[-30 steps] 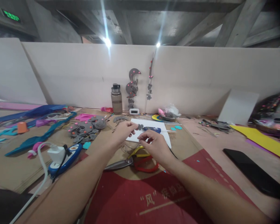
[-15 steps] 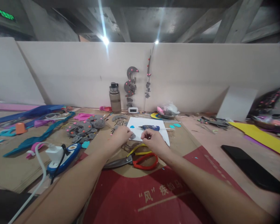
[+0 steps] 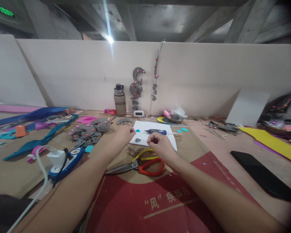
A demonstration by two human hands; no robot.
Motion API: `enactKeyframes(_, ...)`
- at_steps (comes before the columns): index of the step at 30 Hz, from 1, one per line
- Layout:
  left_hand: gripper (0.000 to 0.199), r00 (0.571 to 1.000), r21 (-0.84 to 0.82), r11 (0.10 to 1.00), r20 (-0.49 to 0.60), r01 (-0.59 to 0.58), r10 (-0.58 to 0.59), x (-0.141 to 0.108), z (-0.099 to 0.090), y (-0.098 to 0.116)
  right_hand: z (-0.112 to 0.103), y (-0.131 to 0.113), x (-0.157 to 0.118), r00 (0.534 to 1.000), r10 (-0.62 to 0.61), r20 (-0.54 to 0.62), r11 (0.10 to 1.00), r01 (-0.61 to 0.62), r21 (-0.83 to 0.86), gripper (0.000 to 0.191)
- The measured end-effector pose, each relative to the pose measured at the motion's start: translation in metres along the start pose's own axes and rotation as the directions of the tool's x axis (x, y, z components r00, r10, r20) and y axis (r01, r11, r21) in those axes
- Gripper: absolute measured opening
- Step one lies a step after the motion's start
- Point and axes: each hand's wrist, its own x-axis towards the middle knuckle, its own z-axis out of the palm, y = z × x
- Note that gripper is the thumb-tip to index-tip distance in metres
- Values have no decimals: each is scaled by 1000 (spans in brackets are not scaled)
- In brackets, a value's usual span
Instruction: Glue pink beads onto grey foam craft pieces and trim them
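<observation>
My left hand (image 3: 124, 135) hovers at the left edge of a white sheet (image 3: 145, 126), its fingertips pinched together near a small blue heart (image 3: 138, 130). A grey heart (image 3: 138, 140) lies on the sheet between my hands. Over the sheet's lower right part, my right hand (image 3: 160, 144) has its thumb and index finger curled together. Whatever either hand may hold is too small to make out. A dark blue tool with a pointed tip (image 3: 157, 132) rests on the sheet behind my right hand. Scissors (image 3: 151, 166) with red and yellow handles lie below the hands.
Grey felt pieces (image 3: 86, 132) and a blue power strip (image 3: 75, 158) lie at the left. A bottle (image 3: 120, 102) stands by the back wall. A black phone (image 3: 262, 173) and a yellow sheet (image 3: 271, 142) lie at the right. Teal pieces (image 3: 184, 129) sit beyond the white sheet.
My left hand has moved up and slightly left, off the grey heart, which now shows fully. My right hand has hardly moved. The view has shifted slightly.
</observation>
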Motion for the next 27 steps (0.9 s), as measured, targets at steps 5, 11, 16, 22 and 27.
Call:
enactKeyframes(5,21,996,-267,964,82,-9,32,-8,-4,24,0,0,0,1000,2,-28,998,0,67,2)
enactKeyframes(11,23,947,-487,863,321,137,31,-21,-8,49,-1,-2,-1,998,25,-58,994,-19,109,9)
enactKeyframes(16,24,931,-566,812,356,146,81,-20,-9,45,-3,-2,-1,987,-5,-162,999,13,50,20)
enactKeyframes(22,24,907,-619,775,390,129,160,-19,-11,41,-3,-7,-3,982,-62,-177,997,68,28,22)
enactKeyframes(27,25,885,-633,757,433,163,171,-18,-18,37,-4,-5,-4,968,-169,-183,985,164,-45,26)
